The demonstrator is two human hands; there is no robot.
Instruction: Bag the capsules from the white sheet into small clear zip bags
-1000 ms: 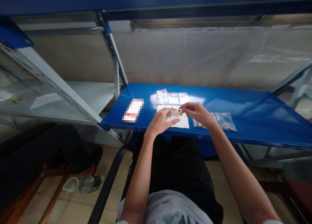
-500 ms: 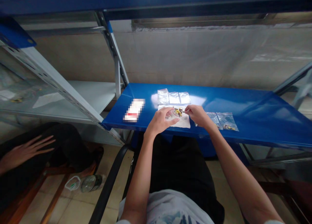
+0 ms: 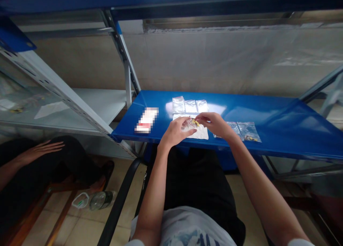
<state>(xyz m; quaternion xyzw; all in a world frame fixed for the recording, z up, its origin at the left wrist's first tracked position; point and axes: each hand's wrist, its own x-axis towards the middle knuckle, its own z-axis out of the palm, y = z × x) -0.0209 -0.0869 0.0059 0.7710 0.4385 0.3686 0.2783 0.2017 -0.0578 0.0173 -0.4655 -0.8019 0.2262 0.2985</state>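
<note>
On the blue shelf, my left hand [image 3: 177, 132] is wrapped round a small clear bag [image 3: 191, 124] above a white sheet [image 3: 202, 132]. Small yellow and dark pieces [image 3: 196, 123] show at the bag's mouth. The fingertips of my right hand [image 3: 213, 123] are pinched together at the right edge of these pieces; whatever is between them is too small to name. To the right lies a clear bag [image 3: 249, 131] with yellow and dark pieces inside, beside another one [image 3: 233, 129] partly behind my right wrist. Flat clear bags [image 3: 190, 106] lie behind the sheet.
A blurred white and red item [image 3: 147, 120] lies on the left of the blue shelf [image 3: 281, 121]. A grey metal upright [image 3: 53, 85] stands at the left. Beyond it are another person's hand [image 3: 40, 151] and a clear jar [image 3: 100, 200] on the floor.
My right hand has moved a little left, closer to my left hand, and its fingertips now reach over the pieces. The other person's hand has shifted, its fingers closer together.
</note>
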